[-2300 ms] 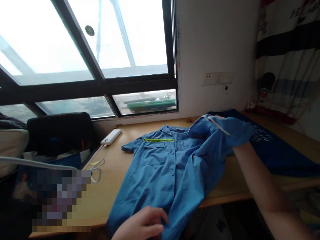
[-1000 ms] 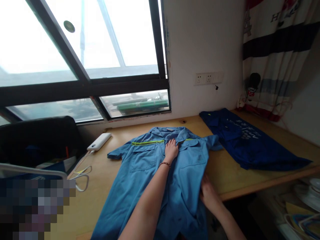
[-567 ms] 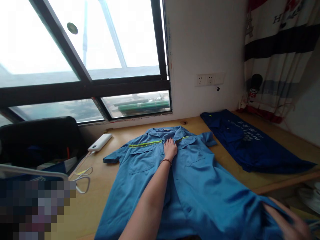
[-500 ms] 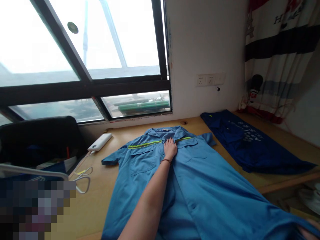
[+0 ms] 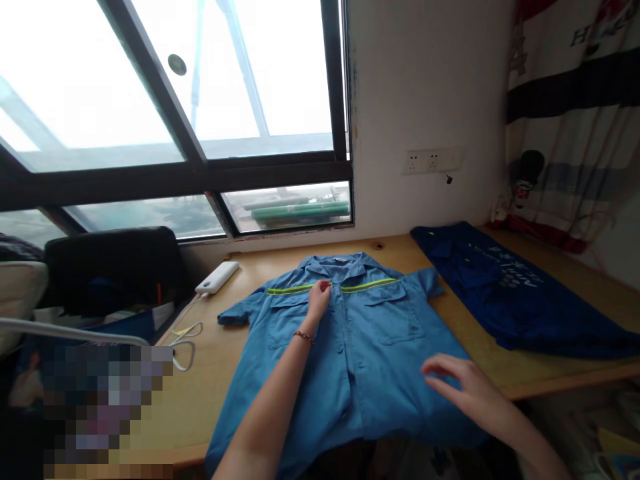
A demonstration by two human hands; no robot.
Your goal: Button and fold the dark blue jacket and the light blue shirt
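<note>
A blue short-sleeved work shirt [image 5: 305,373] lies front up, collar away from me, with yellow-green stripes across the chest and two flapped pockets. Its front edges run side by side down the middle, and its hem hangs over the near table edge. My left hand [image 5: 320,293], with a beaded bracelet at the wrist, has its fingers closed on the shirt's front edge just below the collar; the fingertips are partly hidden. Over the lower right of the shirt hovers my right hand [image 5: 453,377], thumb and fingers apart and holding nothing.
The wooden table [image 5: 200,387] runs beneath a window. To the right lies a dark blue garment [image 5: 500,293] with white print. At left are a white power bank [image 5: 217,278], its cable [image 5: 187,347] and a black bag [image 5: 115,280]. Sockets [image 5: 423,161] are on the wall.
My left hand has gone from lying flat below the collar to closed fingers slightly left. My right hand has come in from the lower right corner, leaving the hem. The shirt's right front lies flatter.
</note>
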